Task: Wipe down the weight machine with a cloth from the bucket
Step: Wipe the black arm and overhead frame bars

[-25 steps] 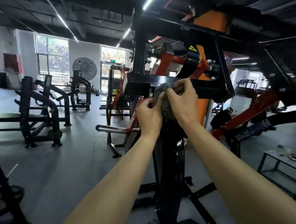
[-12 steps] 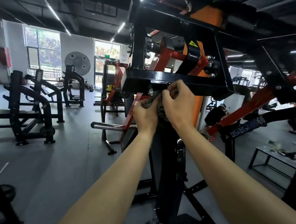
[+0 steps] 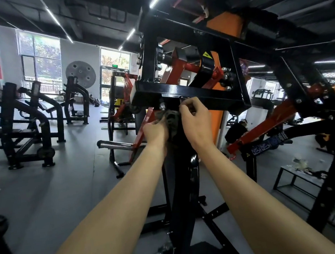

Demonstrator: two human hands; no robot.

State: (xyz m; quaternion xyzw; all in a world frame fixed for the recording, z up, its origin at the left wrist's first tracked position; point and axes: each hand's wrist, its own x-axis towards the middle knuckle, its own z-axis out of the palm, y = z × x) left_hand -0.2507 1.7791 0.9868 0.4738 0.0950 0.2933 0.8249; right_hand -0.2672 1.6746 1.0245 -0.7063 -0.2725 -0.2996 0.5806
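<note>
— Left hand [image 3: 155,131] first: fingers curled tight into the grey cloth [image 3: 170,117], bunched against the black upright post [image 3: 180,187] right under the crossbeam [image 3: 200,95].
— And the right hand [image 3: 195,122]?
— Just under the crossbeam too, thumb and fingers closed in a narrow pinch on the cloth's other edge, as best I can see.
— Mid-wipe, then?
— I'd say so, at the joint. Next calls for a firm drag down the post.
</note>
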